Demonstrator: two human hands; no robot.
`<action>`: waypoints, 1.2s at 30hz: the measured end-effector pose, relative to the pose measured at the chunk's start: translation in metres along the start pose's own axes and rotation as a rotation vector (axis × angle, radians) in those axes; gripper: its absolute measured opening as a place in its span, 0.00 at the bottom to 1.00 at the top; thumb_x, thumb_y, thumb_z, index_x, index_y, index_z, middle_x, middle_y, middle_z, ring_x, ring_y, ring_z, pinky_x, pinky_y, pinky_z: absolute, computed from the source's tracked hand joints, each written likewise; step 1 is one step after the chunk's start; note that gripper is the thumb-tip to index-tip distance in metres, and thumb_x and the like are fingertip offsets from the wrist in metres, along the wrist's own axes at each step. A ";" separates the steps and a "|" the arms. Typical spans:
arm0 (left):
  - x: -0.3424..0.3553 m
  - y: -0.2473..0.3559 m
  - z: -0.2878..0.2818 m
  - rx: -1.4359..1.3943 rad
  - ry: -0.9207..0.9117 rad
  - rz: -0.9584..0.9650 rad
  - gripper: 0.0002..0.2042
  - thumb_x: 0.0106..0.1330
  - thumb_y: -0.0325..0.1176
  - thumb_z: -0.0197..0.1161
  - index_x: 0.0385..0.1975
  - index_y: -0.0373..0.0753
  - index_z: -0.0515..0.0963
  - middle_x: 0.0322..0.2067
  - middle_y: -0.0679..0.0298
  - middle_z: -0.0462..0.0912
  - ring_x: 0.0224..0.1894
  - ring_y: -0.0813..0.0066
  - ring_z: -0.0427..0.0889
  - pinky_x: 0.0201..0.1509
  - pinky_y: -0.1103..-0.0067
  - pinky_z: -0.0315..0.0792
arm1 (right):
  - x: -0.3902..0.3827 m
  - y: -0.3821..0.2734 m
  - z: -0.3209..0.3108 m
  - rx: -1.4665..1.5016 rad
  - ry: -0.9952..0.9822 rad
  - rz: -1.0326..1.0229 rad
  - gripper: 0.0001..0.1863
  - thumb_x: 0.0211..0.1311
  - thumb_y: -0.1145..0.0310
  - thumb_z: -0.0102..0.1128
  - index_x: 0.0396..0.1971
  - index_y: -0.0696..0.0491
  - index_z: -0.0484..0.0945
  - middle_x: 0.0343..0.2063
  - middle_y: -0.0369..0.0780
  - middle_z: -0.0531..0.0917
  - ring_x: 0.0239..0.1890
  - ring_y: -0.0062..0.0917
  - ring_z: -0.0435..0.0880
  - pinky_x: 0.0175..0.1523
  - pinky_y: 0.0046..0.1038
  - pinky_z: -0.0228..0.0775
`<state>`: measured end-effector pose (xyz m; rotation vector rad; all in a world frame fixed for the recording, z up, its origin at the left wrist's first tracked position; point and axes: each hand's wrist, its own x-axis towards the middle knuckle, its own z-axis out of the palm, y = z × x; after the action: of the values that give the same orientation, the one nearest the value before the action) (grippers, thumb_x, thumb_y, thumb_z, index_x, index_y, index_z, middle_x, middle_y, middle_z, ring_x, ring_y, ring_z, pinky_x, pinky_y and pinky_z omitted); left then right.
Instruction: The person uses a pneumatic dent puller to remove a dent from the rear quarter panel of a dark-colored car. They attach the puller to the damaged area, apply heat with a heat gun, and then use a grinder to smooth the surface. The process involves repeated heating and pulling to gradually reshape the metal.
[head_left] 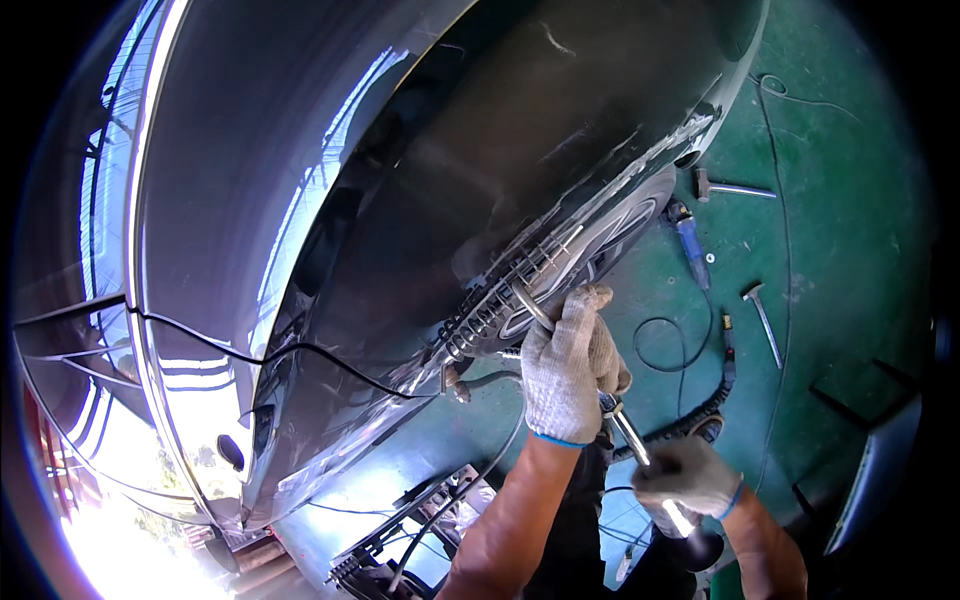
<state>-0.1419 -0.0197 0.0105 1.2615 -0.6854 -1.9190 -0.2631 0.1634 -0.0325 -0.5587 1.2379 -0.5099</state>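
Observation:
A dark car (420,180) lies along the left and top of the head view, with scraped, bare-metal patches along its wheel arch. A row of metal pull rings with a rod (505,290) stands out from that arch. My left hand (572,365), in a pale knit glove, is closed around the front part of a slide hammer (628,432), whose hooked end meets the row of rings. Farther back and lower right, my gloved right hand (688,475) is wrapped around the same tool; its dark knob end (700,548) sticks out below. Motion blurs the right fingers slightly.
On the green floor (840,230) lie a blue power tool (690,243), two hammers (738,190) (766,325), cables and a black hose (715,400). A black cable (300,347) crosses the car's side. A metal-framed cart (400,545) stands at the lower middle.

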 end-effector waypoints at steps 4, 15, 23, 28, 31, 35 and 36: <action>0.001 0.001 0.002 0.066 0.044 0.043 0.16 0.74 0.44 0.57 0.43 0.33 0.77 0.12 0.73 0.60 0.11 0.81 0.58 0.18 0.78 0.60 | 0.007 -0.013 -0.002 -0.166 0.017 -0.265 0.08 0.55 0.66 0.72 0.31 0.52 0.85 0.22 0.37 0.83 0.22 0.21 0.82 0.29 0.25 0.72; -0.005 -0.008 -0.008 0.003 0.015 0.066 0.20 0.72 0.43 0.60 0.52 0.32 0.75 0.25 0.64 0.76 0.22 0.75 0.74 0.30 0.79 0.72 | -0.053 0.139 -0.007 0.407 0.141 0.041 0.11 0.51 0.76 0.75 0.34 0.59 0.83 0.25 0.36 0.84 0.27 0.17 0.81 0.33 0.22 0.74; -0.056 0.014 -0.121 0.638 0.635 0.629 0.17 0.70 0.26 0.62 0.56 0.32 0.71 0.35 0.64 0.80 0.33 0.81 0.76 0.36 0.81 0.73 | -0.057 0.111 -0.010 0.112 0.200 0.014 0.09 0.51 0.75 0.76 0.29 0.59 0.82 0.23 0.35 0.82 0.27 0.16 0.81 0.30 0.23 0.72; -0.041 0.020 -0.110 0.450 0.502 0.470 0.12 0.71 0.28 0.61 0.51 0.31 0.75 0.33 0.59 0.83 0.28 0.78 0.81 0.32 0.79 0.78 | -0.058 0.099 -0.004 0.301 0.185 0.053 0.07 0.53 0.81 0.72 0.28 0.60 0.80 0.22 0.37 0.82 0.21 0.17 0.80 0.26 0.22 0.71; -0.040 0.021 -0.106 0.398 0.495 0.464 0.11 0.71 0.28 0.61 0.50 0.31 0.75 0.31 0.60 0.83 0.27 0.78 0.82 0.32 0.80 0.79 | -0.061 0.089 -0.001 0.310 0.179 0.009 0.07 0.54 0.81 0.71 0.30 0.61 0.80 0.22 0.38 0.82 0.20 0.16 0.79 0.25 0.21 0.70; -0.041 0.018 -0.109 0.391 0.500 0.485 0.11 0.71 0.27 0.61 0.50 0.31 0.76 0.31 0.60 0.84 0.27 0.78 0.82 0.32 0.80 0.79 | -0.062 0.064 0.002 0.143 0.218 -0.047 0.07 0.54 0.81 0.70 0.31 0.61 0.80 0.21 0.37 0.82 0.20 0.15 0.79 0.24 0.20 0.70; -0.040 0.018 -0.110 0.392 0.504 0.483 0.11 0.71 0.27 0.61 0.50 0.31 0.76 0.31 0.60 0.84 0.27 0.78 0.82 0.32 0.80 0.79 | -0.061 0.062 0.000 0.197 0.223 -0.011 0.07 0.55 0.81 0.70 0.31 0.61 0.79 0.21 0.37 0.82 0.20 0.16 0.80 0.24 0.20 0.69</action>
<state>-0.0254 -0.0027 0.0039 1.5634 -1.0083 -1.0487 -0.2747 0.2500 -0.0282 -0.3479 1.3777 -0.7098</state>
